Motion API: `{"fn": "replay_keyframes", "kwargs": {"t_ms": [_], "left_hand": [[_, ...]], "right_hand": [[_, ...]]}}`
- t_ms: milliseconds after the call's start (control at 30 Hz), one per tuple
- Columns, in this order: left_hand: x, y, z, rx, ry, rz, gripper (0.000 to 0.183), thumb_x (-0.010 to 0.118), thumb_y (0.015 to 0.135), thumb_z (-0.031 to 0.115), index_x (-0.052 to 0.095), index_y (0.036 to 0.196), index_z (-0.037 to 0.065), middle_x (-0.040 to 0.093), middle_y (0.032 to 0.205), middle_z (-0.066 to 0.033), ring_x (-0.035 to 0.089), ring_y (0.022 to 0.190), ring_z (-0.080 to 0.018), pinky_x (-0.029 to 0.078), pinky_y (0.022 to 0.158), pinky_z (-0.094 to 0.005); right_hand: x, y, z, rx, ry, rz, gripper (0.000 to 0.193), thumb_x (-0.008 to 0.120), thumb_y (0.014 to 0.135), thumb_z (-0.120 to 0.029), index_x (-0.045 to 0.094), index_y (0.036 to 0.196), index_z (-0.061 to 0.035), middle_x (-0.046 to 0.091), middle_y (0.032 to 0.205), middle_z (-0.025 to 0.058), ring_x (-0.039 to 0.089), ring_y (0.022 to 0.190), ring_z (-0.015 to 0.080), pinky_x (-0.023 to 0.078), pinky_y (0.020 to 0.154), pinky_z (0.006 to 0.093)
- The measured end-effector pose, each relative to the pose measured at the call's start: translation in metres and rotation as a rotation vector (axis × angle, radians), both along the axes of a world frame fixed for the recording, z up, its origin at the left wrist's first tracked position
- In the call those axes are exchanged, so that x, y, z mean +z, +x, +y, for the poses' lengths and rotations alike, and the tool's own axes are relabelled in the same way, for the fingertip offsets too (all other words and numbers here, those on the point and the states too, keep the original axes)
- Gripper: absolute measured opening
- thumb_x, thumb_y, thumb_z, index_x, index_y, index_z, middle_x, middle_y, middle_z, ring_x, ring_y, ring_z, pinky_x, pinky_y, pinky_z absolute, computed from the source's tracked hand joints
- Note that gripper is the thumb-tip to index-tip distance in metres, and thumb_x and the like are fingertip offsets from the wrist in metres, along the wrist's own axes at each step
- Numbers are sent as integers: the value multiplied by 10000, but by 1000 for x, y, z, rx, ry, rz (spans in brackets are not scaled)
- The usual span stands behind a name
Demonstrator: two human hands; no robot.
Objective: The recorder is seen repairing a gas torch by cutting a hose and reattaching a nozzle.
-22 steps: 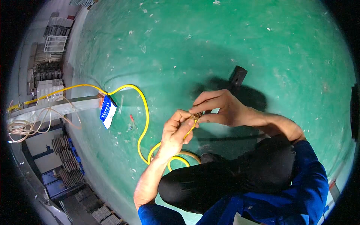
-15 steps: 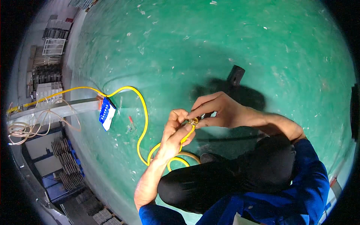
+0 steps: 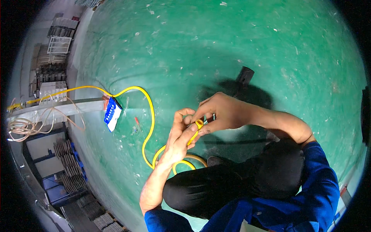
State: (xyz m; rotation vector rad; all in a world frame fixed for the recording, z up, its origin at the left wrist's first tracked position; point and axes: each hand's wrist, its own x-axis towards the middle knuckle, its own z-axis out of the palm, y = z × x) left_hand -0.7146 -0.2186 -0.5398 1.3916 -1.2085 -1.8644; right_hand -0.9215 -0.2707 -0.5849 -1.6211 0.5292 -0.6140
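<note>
My left hand [image 3: 181, 137] is wrapped round a yellow hose [image 3: 150, 112] just below its end, which points up with its round opening showing. The thumb lies along the hose. My right hand [image 3: 228, 112] meets it from the right, fingers curled and closed beside the hose end. A small glint shows between these fingers, but what they hold is mostly hidden. The hose loops below my left hand, then runs across the floor to the far left.
A blue and white packet [image 3: 112, 115] lies by the end of a pale beam [image 3: 77, 106]. Near it is a small red-tipped tool [image 3: 136, 121]. A black block-shaped object [image 3: 245, 75] is on the green floor ahead. Coiled thin tubing [image 3: 25, 127] hangs at the left, with stacked parts [image 3: 67, 166] beyond.
A metallic piece seen at the hose end earlier no longer shows there, and the opening is visible. My right fingers have shifted slightly. The view has tilted a little.
</note>
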Motion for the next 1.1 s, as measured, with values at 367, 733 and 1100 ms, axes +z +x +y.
{"fn": "replay_keyframes", "kwargs": {"t_ms": [367, 733, 1100], "left_hand": [[93, 181, 57, 678, -418, -621, 351, 524, 967, 385, 605, 1094, 68, 551, 669, 4, 442, 453, -60, 303, 376, -201], [74, 208, 116, 895, -211, -443, 306, 467, 987, 442, 537, 1065, 154, 525, 693, 9, 398, 472, -79, 306, 397, -213], [66, 228, 84, 694, -276, -496, 405, 491, 977, 411, 555, 1075, 23, 550, 731, -42, 449, 518, -97, 343, 455, -229]], "right_hand": [[-175, 40, 18, -43, -664, 479, 406, 677, 823, -255, 633, 1168, -46, 616, 994, 105, 563, 1002, 271, 476, 837, 410], [-271, 109, 38, 63, -853, 616, 96, 552, 835, -145, 616, 877, -88, 595, 908, 69, 552, 941, 256, 468, 806, 412], [-189, -52, -15, -130, -552, 680, 295, 742, 784, -356, 647, 769, -78, 633, 696, 166, 629, 695, 394, 502, 633, 478]]}}
